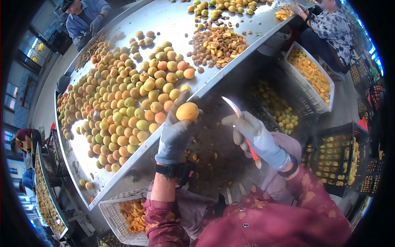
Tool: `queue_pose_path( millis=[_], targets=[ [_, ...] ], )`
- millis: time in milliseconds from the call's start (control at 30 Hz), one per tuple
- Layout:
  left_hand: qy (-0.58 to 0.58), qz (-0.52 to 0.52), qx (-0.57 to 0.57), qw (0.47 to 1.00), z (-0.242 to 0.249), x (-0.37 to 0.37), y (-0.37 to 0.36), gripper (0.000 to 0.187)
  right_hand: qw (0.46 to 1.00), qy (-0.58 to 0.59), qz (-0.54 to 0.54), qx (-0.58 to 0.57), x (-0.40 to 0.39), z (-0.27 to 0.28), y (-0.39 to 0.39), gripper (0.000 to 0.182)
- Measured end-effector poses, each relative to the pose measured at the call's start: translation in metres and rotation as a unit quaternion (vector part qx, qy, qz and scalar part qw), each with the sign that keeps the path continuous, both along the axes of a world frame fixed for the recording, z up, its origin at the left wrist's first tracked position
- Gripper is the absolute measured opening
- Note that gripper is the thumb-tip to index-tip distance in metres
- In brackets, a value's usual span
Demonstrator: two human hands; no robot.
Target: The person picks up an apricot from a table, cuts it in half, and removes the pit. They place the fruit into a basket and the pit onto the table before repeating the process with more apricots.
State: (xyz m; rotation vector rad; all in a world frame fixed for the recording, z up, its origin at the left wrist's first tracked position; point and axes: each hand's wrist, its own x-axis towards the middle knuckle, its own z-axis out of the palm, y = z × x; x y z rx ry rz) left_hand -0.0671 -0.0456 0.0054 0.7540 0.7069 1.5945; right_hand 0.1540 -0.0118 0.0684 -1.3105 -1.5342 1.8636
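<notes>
My left hand (175, 133), in a grey work glove, is closed around a yellow-orange apricot (187, 111) just off the table's near edge. To its right, my gloved right hand (251, 131) grips a knife with a red handle (252, 152). The pale curved blade (231, 106) points up and to the left, apart from the apricot. A big heap of whole apricots (123, 111) in green, yellow and orange covers the metal table (173, 20) beside my left hand. Farther along the edge lies a pile of brown pits (218, 43) mixed with orange pieces.
White crates of orange apricot pieces stand at the right (309, 76) and below the table (119, 220). A black crate (333, 160) with fruit is at the lower right. Two co-workers, a blue-sleeved person (88, 18) and a patterned-shirt person (331, 31), work at the table.
</notes>
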Motion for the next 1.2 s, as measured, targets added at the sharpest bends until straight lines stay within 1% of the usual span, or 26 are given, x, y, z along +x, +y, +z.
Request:
queue_pose_path(
  millis=[33, 100, 133, 167, 200, 233, 300, 333, 367, 433, 467, 533, 600, 667, 700, 733, 767, 833, 867, 933, 967, 1067, 1100, 1133, 1167, 1200],
  targets=[
    [0.010, 0.003, 0.003, 1.000, 0.003, -0.001, -0.001, 0.078, 1.000, 0.011, -0.003, -0.003, -0.008, 0.003, 0.006, 0.035],
    [0.022, 0.010, 0.005, 1.000, 0.004, -0.004, -0.001, 0.079, 0.999, 0.041, 0.013, 0.031, -0.024, -0.001, 0.019, 0.034],
    [0.192, 0.047, -0.023, 0.980, 0.003, -0.007, 0.000, 0.076, 0.996, 0.074, 0.025, 0.045, -0.033, -0.004, 0.025, 0.034],
    [0.355, 0.081, -0.054, 0.930, 0.002, -0.008, -0.001, 0.074, 0.992, 0.106, 0.036, 0.056, -0.040, -0.007, 0.030, 0.033],
    [-0.093, -0.015, 0.000, 0.996, -0.007, -0.014, -0.004, 0.069, 0.992, 0.107, 0.049, 0.046, -0.046, -0.008, 0.036, 0.033],
    [-0.093, -0.010, -0.003, 0.996, -0.010, -0.015, -0.004, 0.069, 0.992, 0.107, 0.052, 0.042, -0.050, -0.011, 0.038, 0.033],
    [-0.161, 0.013, -0.012, 0.987, -0.015, -0.016, -0.003, 0.064, 0.988, 0.120, 0.071, 0.061, -0.057, -0.018, 0.042, 0.036],
    [-0.205, -0.028, 0.022, 0.978, -0.016, -0.019, -0.003, 0.064, 0.990, 0.100, 0.068, 0.070, -0.059, -0.021, 0.039, 0.037],
    [-0.205, -0.028, 0.017, 0.978, -0.016, -0.019, -0.004, 0.064, 0.990, 0.101, 0.067, 0.065, -0.058, -0.025, 0.038, 0.037],
    [-0.247, 0.034, -0.048, 0.967, -0.015, -0.017, -0.003, 0.074, 0.987, 0.063, 0.114, 0.096, -0.053, -0.031, 0.039, 0.037],
    [-0.248, 0.036, -0.049, 0.967, -0.015, -0.019, -0.003, 0.074, 0.988, 0.057, 0.107, 0.097, -0.054, -0.027, 0.038, 0.037],
    [-0.231, -0.013, -0.039, 0.972, -0.016, -0.021, -0.004, 0.076, 0.987, 0.052, 0.109, 0.108, -0.055, -0.030, 0.039, 0.036],
    [-0.232, -0.014, -0.050, 0.971, -0.017, -0.019, -0.005, 0.079, 0.986, 0.048, 0.109, 0.121, -0.054, -0.032, 0.039, 0.035],
    [-0.230, -0.014, -0.059, 0.971, -0.024, -0.022, -0.006, 0.081, 0.973, 0.029, 0.128, 0.190, -0.055, -0.035, 0.038, 0.029],
    [-0.263, -0.042, -0.037, 0.963, -0.036, -0.026, -0.007, 0.068, 0.973, 0.030, 0.128, 0.189, -0.055, -0.036, 0.036, 0.029],
    [-0.295, -0.071, -0.015, 0.953, -0.035, -0.025, -0.005, 0.057, 0.965, 0.032, 0.132, 0.224, -0.054, -0.037, 0.035, 0.028],
    [-0.295, -0.072, -0.016, 0.953, -0.033, -0.022, -0.005, 0.057, 0.956, 0.035, 0.136, 0.259, -0.054, -0.038, 0.035, 0.027],
    [-0.202, 0.018, -0.101, 0.974, -0.026, -0.014, -0.005, 0.084, 0.951, 0.028, 0.132, 0.278, -0.055, -0.041, 0.035, 0.026],
    [-0.202, 0.017, -0.102, 0.974, -0.027, -0.013, -0.005, 0.084, 0.946, 0.022, 0.129, 0.297, -0.054, -0.042, 0.035, 0.026],
    [-0.191, 0.062, -0.120, 0.972, -0.028, -0.012, -0.004, 0.083, 0.940, 0.004, 0.131, 0.314, -0.053, -0.048, 0.035, 0.025],
    [-0.191, 0.062, -0.120, 0.972, -0.025, -0.011, -0.003, 0.083, 0.934, -0.013, 0.134, 0.332, -0.053, -0.049, 0.036, 0.024],
    [-0.173, 0.088, -0.140, 0.971, -0.021, -0.009, -0.002, 0.081, 0.939, -0.030, 0.145, 0.311, -0.052, -0.049, 0.037, 0.023],
    [-0.163, 0.033, -0.100, 0.981, -0.027, -0.014, -0.001, 0.076, 0.939, -0.030, 0.144, 0.311, -0.052, -0.045, 0.038, 0.023],
    [-0.152, -0.023, -0.060, 0.986, -0.034, -0.019, -0.001, 0.072, 0.961, 0.015, 0.122, 0.249, -0.052, -0.040, 0.038, 0.022],
    [-0.152, -0.025, -0.060, 0.986, -0.045, -0.024, -0.003, 0.072, 0.976, 0.060, 0.100, 0.186, -0.052, -0.036, 0.038, 0.022],
    [-0.217, -0.015, -0.069, 0.974, -0.057, -0.029, -0.007, 0.064, 0.976, 0.059, 0.096, 0.188, -0.054, -0.038, 0.037, 0.022]
  ],
)
